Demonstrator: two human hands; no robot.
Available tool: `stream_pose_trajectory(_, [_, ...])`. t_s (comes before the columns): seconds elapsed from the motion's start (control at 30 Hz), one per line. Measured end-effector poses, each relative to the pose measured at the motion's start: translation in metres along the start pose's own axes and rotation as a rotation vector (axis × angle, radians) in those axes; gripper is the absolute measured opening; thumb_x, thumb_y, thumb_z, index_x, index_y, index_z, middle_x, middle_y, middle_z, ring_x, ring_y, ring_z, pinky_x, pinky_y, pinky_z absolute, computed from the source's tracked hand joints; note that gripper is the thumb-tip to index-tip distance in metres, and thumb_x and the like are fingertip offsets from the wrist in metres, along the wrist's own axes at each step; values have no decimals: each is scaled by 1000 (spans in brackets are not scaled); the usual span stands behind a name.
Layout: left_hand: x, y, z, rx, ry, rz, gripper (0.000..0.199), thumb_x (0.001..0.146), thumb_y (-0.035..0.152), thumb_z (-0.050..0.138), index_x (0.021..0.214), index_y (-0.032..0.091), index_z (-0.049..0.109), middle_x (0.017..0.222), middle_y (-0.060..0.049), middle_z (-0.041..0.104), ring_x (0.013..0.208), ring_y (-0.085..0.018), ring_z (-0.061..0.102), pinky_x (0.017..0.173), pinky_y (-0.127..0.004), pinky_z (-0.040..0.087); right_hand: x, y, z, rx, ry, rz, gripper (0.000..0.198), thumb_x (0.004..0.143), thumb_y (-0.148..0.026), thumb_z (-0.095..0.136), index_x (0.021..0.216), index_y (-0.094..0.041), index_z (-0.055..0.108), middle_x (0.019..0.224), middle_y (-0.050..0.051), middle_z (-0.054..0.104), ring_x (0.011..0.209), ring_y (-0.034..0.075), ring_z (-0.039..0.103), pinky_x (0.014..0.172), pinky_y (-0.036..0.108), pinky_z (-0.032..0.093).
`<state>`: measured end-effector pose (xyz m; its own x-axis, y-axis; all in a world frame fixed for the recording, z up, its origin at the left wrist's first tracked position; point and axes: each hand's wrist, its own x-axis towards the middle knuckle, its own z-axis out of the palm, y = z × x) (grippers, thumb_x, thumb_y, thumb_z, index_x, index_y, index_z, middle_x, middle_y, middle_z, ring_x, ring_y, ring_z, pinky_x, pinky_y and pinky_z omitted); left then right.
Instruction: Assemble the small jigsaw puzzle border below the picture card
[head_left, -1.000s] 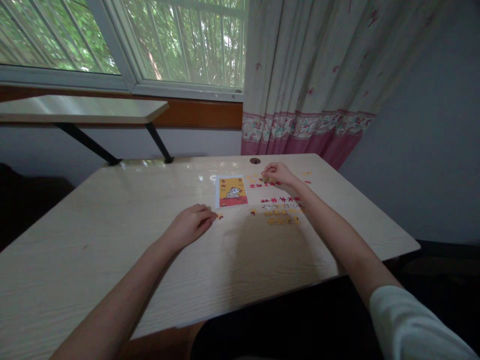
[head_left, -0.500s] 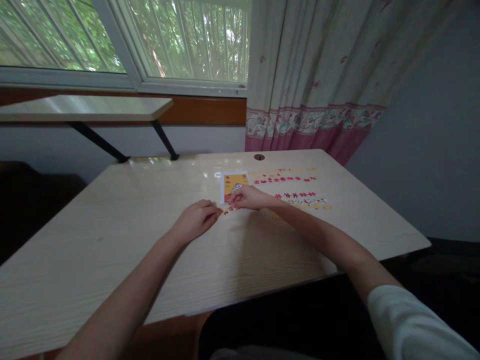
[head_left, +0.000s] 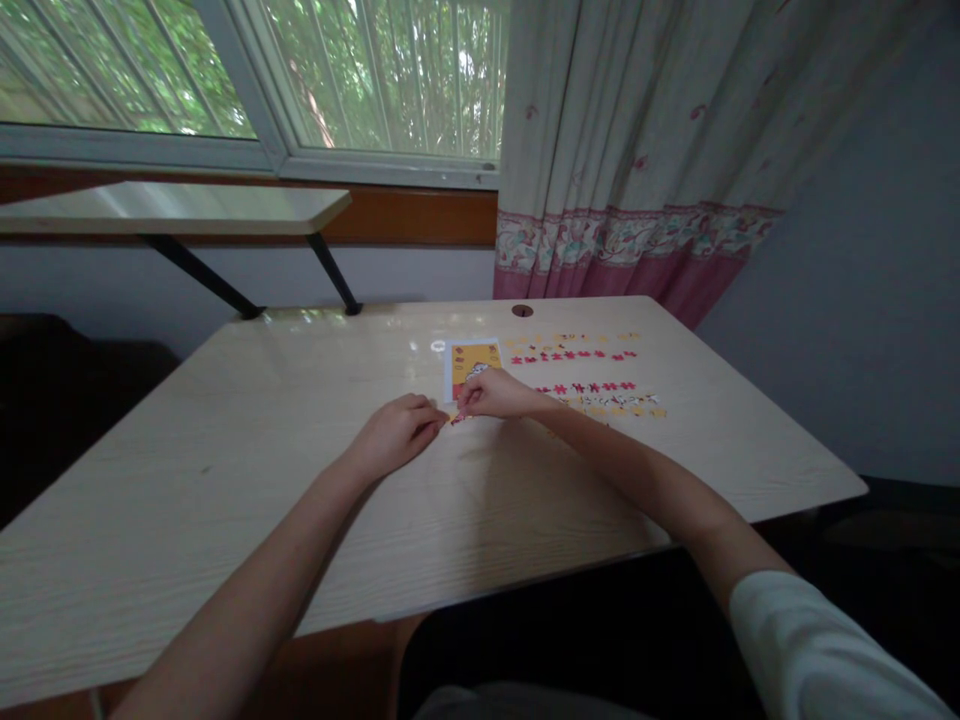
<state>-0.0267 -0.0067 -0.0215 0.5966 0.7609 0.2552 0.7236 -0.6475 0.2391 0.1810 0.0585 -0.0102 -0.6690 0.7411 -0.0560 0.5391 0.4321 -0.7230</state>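
Note:
Several small yellow and red jigsaw puzzle pieces lie together on the desk below a picture card. My left hand rests on the desk at their left end, its fingers curled together and the fingertips pressing on a yellow piece. From the right, my right hand reaches over them with thumb and finger pinched on a small puzzle piece, mostly hidden by the fingers. The picture card, yellow with a white cartoon figure and a pale border, lies just beyond; my right hand covers its lower right corner.
Rows of loose pieces spread to the right: red ones farther off, white ones and yellow ones nearer. A small white round item sits left of the card. A raised shelf stands at the desk's back left.
My right hand has come slightly lower and closer to the pieces by my left fingertips. My left hand stays in place. The whole view has shifted a little.

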Motion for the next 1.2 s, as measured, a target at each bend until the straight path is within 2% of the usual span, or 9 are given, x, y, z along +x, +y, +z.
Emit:
stream_pose_trajectory(0.17, [-1,-2,2,19,-8,5,26,90,24,44,92,19,70,81,-6,60,78,-18,56,70,-28,45,0,-2,-1,-37,-32,9,10,72,-11,65,77,-14,74,72,2,72,73,12,65,59,16,41])
stream_pose_trajectory(0.4, [-1,-4,4,34,4,5,28,91,27,43,90,18,70,80,-6,60,78,-18,56,70,-29,45,-1,-9,3,-112,25,78,8,70,-13,68,76,-14,73,67,2,69,67,10,62,54,16,39])
stream_pose_trajectory(0.77, [0,1,0,22,-8,9,28,91,25,42,90,17,69,82,-7,61,79,-19,57,71,-29,45,-4,-8,2,-47,19,63,6,71,-14,69,76,-14,72,69,2,69,68,11,62,57,17,40])
stream_pose_trajectory(0.9, [0,0,0,6,0,12,27,91,24,44,92,18,70,83,-7,62,80,-19,57,71,-29,46,-6,-1,-22,49,-46,46,15,74,-12,65,86,-13,73,73,2,70,66,10,61,60,18,43])
stream_pose_trajectory(0.97, [-1,0,1,0,2,5,27,91,25,44,93,18,70,83,-7,62,80,-19,58,71,-29,46,-9,6,-43,75,-13,18,19,77,-11,60,91,-13,72,76,2,70,66,9,59,61,18,43])
stream_pose_trajectory(1.07, [-1,-1,2,13,1,-6,27,92,26,43,94,19,69,84,-7,61,80,-18,58,72,-28,46,-15,23,-78,88,140,51,23,83,-14,55,99,-12,71,81,4,70,65,9,57,60,18,43])
stream_pose_trajectory(1.2, [-2,-4,4,29,4,-2,27,92,26,43,96,19,69,85,-7,62,80,-18,58,73,-29,47,-22,53,-113,1,374,236,26,86,-21,54,104,-10,69,84,7,70,62,10,56,57,19,42])
